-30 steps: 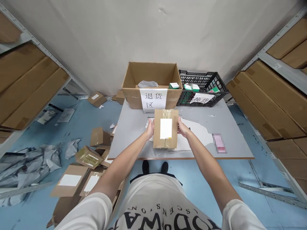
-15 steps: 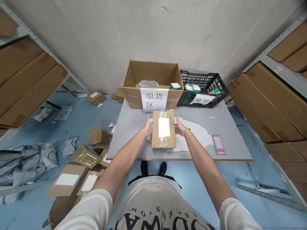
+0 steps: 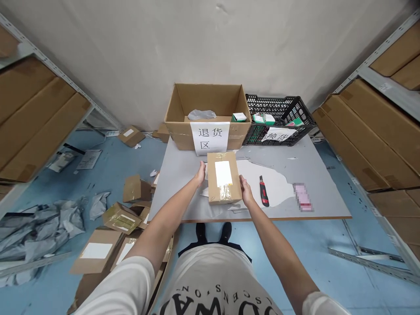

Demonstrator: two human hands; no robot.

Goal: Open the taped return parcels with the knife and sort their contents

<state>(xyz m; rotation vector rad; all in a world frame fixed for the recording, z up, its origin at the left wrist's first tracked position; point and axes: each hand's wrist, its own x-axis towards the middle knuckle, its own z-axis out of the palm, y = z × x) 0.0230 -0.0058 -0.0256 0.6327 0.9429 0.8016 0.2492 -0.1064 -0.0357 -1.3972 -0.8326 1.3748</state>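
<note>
A small brown cardboard parcel [image 3: 223, 177] with a white label and clear tape rests on the grey table [image 3: 183, 168]. My left hand [image 3: 200, 174] presses against its left side near the far corner. My right hand [image 3: 246, 191] grips its right side near the close corner. The parcel sits slightly turned, on top of white paper scraps. A red and black utility knife [image 3: 263, 191] lies just right of my right hand.
A large open cardboard box [image 3: 207, 114] with a paper sign stands at the table's back, a black plastic crate [image 3: 278, 120] beside it. A pink item [image 3: 302, 197] lies on the right. Parcels and grey bags litter the floor left; shelves of boxes stand both sides.
The parcel has come down and rests on the table. My right hand slid back toward the near corner, uncovering the utility knife.
</note>
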